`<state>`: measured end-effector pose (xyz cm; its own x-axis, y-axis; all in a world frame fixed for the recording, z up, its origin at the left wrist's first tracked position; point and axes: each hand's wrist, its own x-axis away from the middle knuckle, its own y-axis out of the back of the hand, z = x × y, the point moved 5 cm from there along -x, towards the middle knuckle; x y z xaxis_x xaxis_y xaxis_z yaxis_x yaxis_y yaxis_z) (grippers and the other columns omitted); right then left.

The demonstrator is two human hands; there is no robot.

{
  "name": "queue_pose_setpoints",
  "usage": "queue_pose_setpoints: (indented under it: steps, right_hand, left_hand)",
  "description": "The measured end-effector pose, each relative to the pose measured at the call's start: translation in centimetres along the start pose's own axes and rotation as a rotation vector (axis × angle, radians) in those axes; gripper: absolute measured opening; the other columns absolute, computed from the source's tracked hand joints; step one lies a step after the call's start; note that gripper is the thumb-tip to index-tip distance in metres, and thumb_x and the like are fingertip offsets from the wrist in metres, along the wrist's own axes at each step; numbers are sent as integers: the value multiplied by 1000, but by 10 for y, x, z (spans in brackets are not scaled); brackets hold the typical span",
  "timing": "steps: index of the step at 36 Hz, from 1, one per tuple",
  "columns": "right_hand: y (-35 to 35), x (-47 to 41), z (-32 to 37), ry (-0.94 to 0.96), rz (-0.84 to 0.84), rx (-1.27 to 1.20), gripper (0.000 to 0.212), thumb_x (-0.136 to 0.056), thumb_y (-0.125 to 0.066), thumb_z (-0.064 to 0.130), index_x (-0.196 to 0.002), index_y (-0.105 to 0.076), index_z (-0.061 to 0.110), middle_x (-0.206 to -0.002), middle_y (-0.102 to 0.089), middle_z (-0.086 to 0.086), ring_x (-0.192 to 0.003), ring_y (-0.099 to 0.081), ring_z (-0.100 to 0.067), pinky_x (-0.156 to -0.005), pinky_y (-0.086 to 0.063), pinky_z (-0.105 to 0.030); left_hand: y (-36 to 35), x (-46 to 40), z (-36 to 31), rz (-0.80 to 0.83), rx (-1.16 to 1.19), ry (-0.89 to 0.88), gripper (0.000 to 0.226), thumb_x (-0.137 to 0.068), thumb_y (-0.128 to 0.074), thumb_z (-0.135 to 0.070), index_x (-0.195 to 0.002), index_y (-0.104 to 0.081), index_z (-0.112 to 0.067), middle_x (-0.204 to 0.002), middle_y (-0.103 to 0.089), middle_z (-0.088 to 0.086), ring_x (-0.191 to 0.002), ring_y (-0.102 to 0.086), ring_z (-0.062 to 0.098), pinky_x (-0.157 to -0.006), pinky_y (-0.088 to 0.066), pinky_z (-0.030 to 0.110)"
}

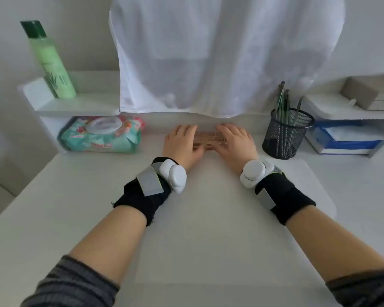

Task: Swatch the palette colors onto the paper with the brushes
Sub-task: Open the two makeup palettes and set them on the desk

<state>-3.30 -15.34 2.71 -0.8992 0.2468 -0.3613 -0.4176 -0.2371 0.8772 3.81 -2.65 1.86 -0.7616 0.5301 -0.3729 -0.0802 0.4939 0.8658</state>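
A small palette [208, 139] with rows of tan and pinkish pans lies at the far middle of the white table, mostly covered by my hands. My left hand [182, 142] grips its left end and my right hand [235, 141] grips its right end, fingers curled over the far edge. A large white sheet of paper [208, 229] lies flat on the table between my forearms. Several thin green-handled brushes [284, 100] stand in a black mesh cup [286, 134] to the right of my right hand.
A pack of wet wipes [102, 135] sits under a low shelf at left, and a green bottle [51, 63] stands on that shelf. A white cloth [208, 52] hangs behind the palette. A blue and white box [346, 138] and a grey box [368, 91] sit at right.
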Motion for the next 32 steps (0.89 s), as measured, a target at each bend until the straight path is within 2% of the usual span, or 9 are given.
queue_pose_setpoints:
  steps: [3,7,10,13,14,20,25,29,32]
  right_hand:
    - [-5,-3,-3,14,24,37,52,-92,-50,39,-140,-37,22,-147,-36,0,-138,-24,-22,-112,-13,-38]
    - [-17,-3,-6,23,125,82,54,-95,-42,40,-145,-27,25,-153,-23,2,-143,-9,-20,-115,-5,-45]
    - [-24,-4,-11,16,178,105,52,-97,-38,39,-146,-23,27,-155,-18,2,-144,-6,-23,-115,-4,-50]
    - [-25,-5,-12,19,170,97,50,-98,-38,37,-145,-26,28,-153,-22,1,-142,-10,-25,-114,-8,-50]
    - [-25,-5,-13,24,157,98,49,-97,-39,37,-144,-28,28,-152,-24,1,-141,-12,-26,-114,-10,-50]
    - [-21,-4,-11,37,97,81,46,-93,-48,36,-137,-40,21,-143,-36,-4,-138,-19,-31,-112,-15,-46]
    - [-19,-1,-9,-2,136,68,45,-94,-46,36,-133,-39,14,-146,-32,-6,-140,-15,-29,-113,-10,-47]
    - [-14,-2,-8,11,102,78,47,-90,-52,40,-129,-42,17,-138,-40,-6,-133,-27,-29,-113,-8,-51]
    - [-10,-3,-4,68,72,46,58,-86,-57,44,-136,-40,18,-135,-41,-8,-126,-32,-32,-112,-13,-48]
  left_hand:
    - [-7,-5,-1,33,4,6,61,-85,-59,-43,-136,-43,-14,-137,-46,6,-132,-34,27,-105,-28,38]
    - [-16,-7,1,97,45,6,65,-86,-59,-40,-142,-34,-19,-146,-34,4,-134,-30,26,-109,-25,36]
    - [-21,-10,6,133,79,46,67,-88,-55,-43,-146,-28,-21,-152,-25,8,-137,-24,28,-111,-23,37]
    - [-23,-10,10,150,100,58,82,-74,-38,-64,-142,-34,-18,-144,-38,8,-131,-34,29,-107,-30,39]
    - [-23,-9,10,144,110,52,85,-70,-33,-65,-141,-36,-17,-140,-43,7,-128,-37,29,-105,-32,38]
    - [-21,-9,10,84,118,15,55,-86,-59,-42,-134,-45,-18,-131,-51,7,-123,-42,30,-103,-32,39]
    - [-14,-5,4,38,176,5,50,-83,-65,-37,-128,-51,-18,-124,-54,7,-116,-44,29,-98,-32,34]
    - [-6,0,5,-21,317,-6,48,-77,-73,-27,-119,-53,-12,-117,-54,9,-110,-49,30,-93,-38,34]
    - [3,7,8,-54,495,13,51,-74,-77,-16,-117,-52,-9,-118,-52,9,-108,-51,23,-90,-39,26]
